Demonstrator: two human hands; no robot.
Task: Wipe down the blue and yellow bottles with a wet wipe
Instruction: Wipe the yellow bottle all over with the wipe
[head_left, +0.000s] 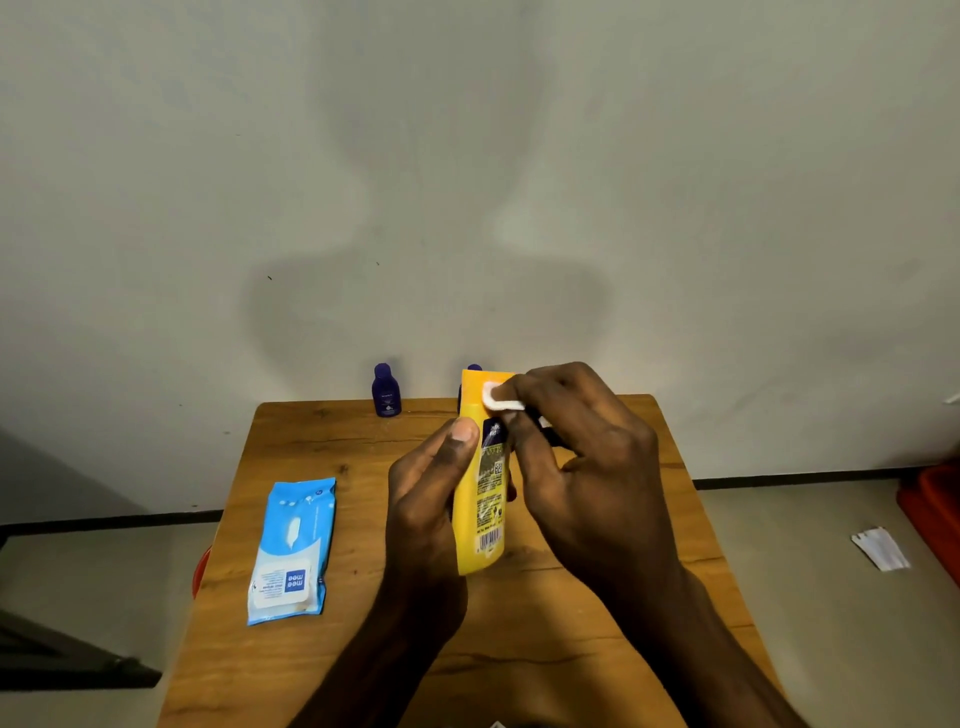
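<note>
- just below the middle of the frame, the left hand (431, 499) wraps its curled fingers round the lower half of the tall flat yellow plastic bottle (480, 499), thumb lying along the near edge, holding it tilted above the brown wood-grain counter (322, 665).
- just right of that, the right hand (576, 441) pinches a small folded white wet wipe (500, 399) between fingertips and thumb, pressing it against the bottle's upper end.
- to do this step well, i judge the wipe should travel in long strokes from the top towards the barcode end, with the left hand turning the bottle so each face gets its turn; the grip must shift too, or the patch under the fingers stays unwiped.
- a folded wipe covers little, so opening it out may clean faster; firm support from the left hand keeps the bottle from slipping when wet.
- at the far edge of the counter, left of the hands, a small dark blue plastic bottle (386, 392) stands upright by the wall.
- a second dark blue cap seems to peek from behind the yellow bottle's top; too hidden to be sure.
- the yellow bottle's far face, its cap and most of the wipe are covered by hands.
- lower left of the hands, a light blue soft pack of wipes (292, 551) lies flat, flap closed.
</note>
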